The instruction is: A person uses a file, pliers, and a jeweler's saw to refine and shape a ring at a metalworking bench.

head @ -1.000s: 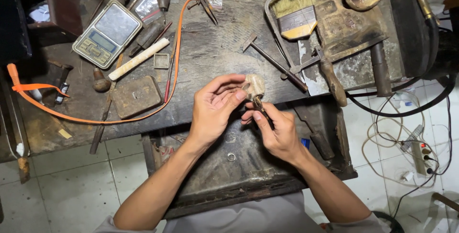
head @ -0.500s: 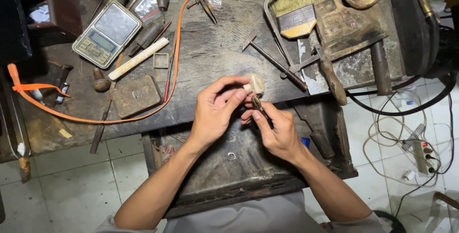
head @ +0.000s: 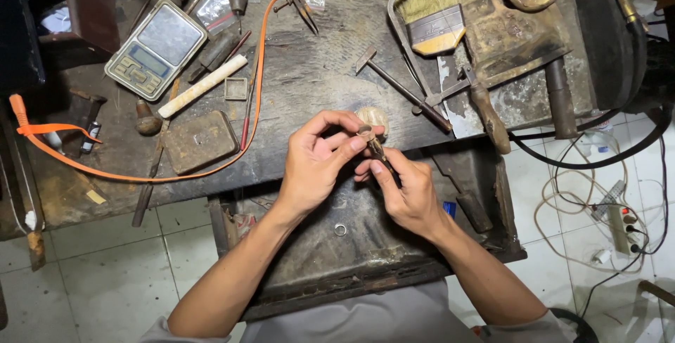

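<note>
My left hand (head: 320,163) pinches a small metal ring (head: 365,130) between thumb and fingertips, right at the front edge of the dark wooden workbench (head: 309,75). My right hand (head: 408,188) grips a thin dark hand tool (head: 380,154) whose tip meets the ring. Just behind the ring a pale, rounded wooden peg (head: 373,116) sticks out from the bench edge. Both hands hover over an open drawer tray (head: 302,258) where a second small ring (head: 340,229) lies loose.
On the bench lie a pocket scale (head: 156,49), a flat metal block (head: 200,140), a pale stick (head: 202,85), an orange hose (head: 256,83), a small hammer (head: 401,88), a brush (head: 436,23) and a saw frame. A power strip (head: 622,218) and cables lie on the tiled floor, right.
Both hands stay at the peg; the fingers have shifted slightly around the ring and tool.
</note>
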